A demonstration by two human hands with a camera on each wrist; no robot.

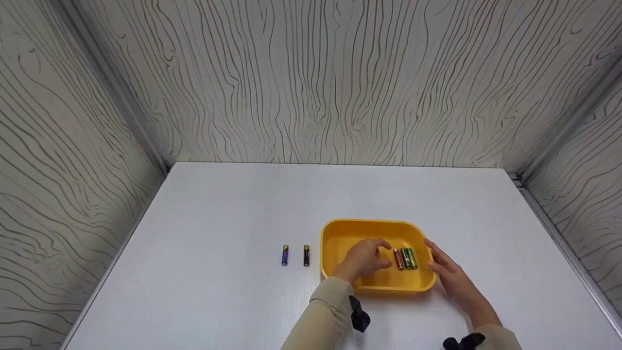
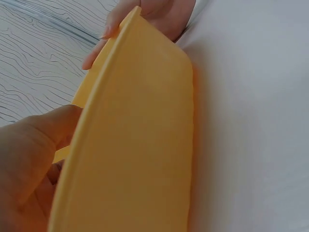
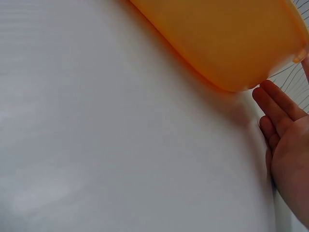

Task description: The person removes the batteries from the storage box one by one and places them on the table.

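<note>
A yellow tray [image 1: 340,238] sits on the white table [image 1: 233,218] with three batteries [image 1: 405,258] lying side by side in its right half. My left hand [image 1: 386,254] reaches into the tray just left of them, fingers loosely curved, and nothing shows between them. My right hand [image 1: 437,260] lies with straight fingers against the tray's right rim. In the left wrist view the tray's outer wall [image 2: 140,145] fills the middle, with my left hand [image 2: 34,159] at its near end and the right hand's fingers [image 2: 154,14] at the far end. The right wrist view shows the tray's underside [image 3: 227,38] and my right hand [image 3: 285,140].
Two more batteries, a blue one [image 1: 285,254] and a dark one [image 1: 306,254], lie upright in the picture on the table left of the tray. Wood-grain walls [image 1: 340,82] close in the table at the back and both sides.
</note>
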